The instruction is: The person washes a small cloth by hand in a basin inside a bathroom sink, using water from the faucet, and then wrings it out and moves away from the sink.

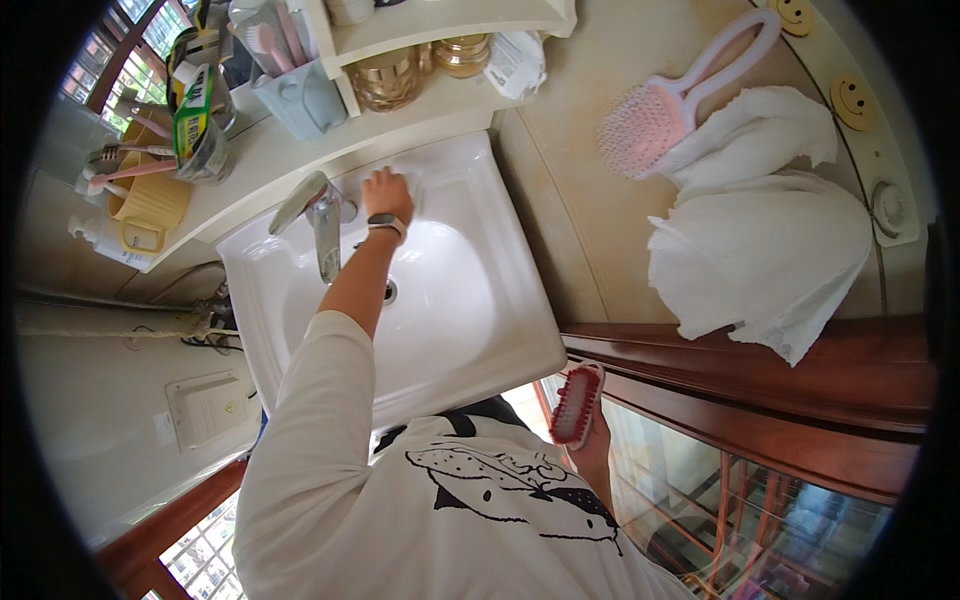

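My left hand (388, 193), with a band on its wrist, reaches over the white ceramic sink (457, 300) to the back ledge, right of the chrome faucet (327, 236). Its fingers curl downward against the ledge, and whatever may lie beneath them is hidden. Low at the right, beside the sink's front corner, my right hand (598, 433) grips a scrub brush (577, 405) with red and white bristles facing up. The drain (390, 291) shows partly behind my left forearm. No water stream is visible from the faucet.
Above the sink, a white shelf (420, 124) carries a blue cup (304, 105), a yellow mug (152, 199) with toothbrushes, and jars. A pink hairbrush (652, 124) and white cloths (757, 247) hang on the right wall. A wood-framed glass door (675, 442) stands at lower right.
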`<action>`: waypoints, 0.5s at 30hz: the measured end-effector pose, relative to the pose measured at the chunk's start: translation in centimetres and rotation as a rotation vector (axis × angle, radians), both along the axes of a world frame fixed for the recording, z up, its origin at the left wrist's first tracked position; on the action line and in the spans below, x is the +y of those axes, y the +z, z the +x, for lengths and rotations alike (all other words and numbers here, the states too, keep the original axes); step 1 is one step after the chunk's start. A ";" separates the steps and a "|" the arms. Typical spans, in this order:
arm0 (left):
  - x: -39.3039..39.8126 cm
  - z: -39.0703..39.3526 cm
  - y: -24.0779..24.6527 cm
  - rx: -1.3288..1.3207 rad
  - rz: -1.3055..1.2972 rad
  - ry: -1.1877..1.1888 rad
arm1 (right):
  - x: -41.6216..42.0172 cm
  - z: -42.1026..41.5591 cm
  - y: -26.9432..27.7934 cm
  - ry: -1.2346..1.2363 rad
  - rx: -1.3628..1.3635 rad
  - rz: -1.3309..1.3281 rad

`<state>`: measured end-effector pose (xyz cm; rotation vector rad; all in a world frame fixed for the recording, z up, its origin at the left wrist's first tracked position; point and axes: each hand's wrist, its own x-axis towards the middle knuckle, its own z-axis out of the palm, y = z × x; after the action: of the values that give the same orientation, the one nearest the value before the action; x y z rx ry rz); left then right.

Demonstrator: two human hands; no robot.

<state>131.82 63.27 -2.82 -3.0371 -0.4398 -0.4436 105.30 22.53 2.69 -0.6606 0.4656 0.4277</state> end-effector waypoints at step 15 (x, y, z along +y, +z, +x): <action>-5.7 -11.5 5.4 -0.121 -0.304 -0.342 | 1.4 0.0 -1.0 0.018 -0.105 -0.054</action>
<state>120.32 57.55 2.60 -3.4057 0.0189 -0.6318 105.33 23.89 1.67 -0.7367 0.3728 0.3961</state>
